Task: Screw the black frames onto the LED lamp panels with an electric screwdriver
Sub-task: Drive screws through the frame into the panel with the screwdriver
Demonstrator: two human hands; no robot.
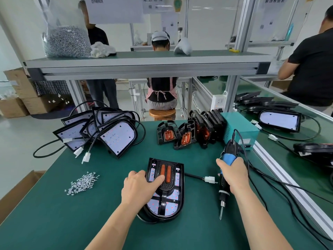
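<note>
At the near centre of the green table [72, 213], from the head camera: presses the black frame [168, 188] flat onto the LED lamp panel [173, 198] with the left hand [138, 186], fingers nearly straight and spread over the frame's left side, one fingertip touching the orange strips, curled round nothing. Wraps the right hand [234, 175] tightly round the blue grip of the electric screwdriver [223, 193], just right of the panel, bit aimed down and toward the near edge, tip clear of panel and frame alike. Shows no screw on the bit, though too small to say for certain. Likely sits between seating the frame and driving a screw. Risks nudging the frame off its holes on lifting the left hand toward the loose screws [82, 183], well apart to the left; would then cross-thread or miss the hole. Risks skidding the bit off a screw head onto the bare white LED face, given a tilted approach. Risks snagging the white connector [210, 179] and its black lead, lying between panel and driver, or dragging the driver's own cord trailing to the right. Has the spare panels [117, 139] far left and the spare frames [185, 136] far centre, well out of the way.
</note>
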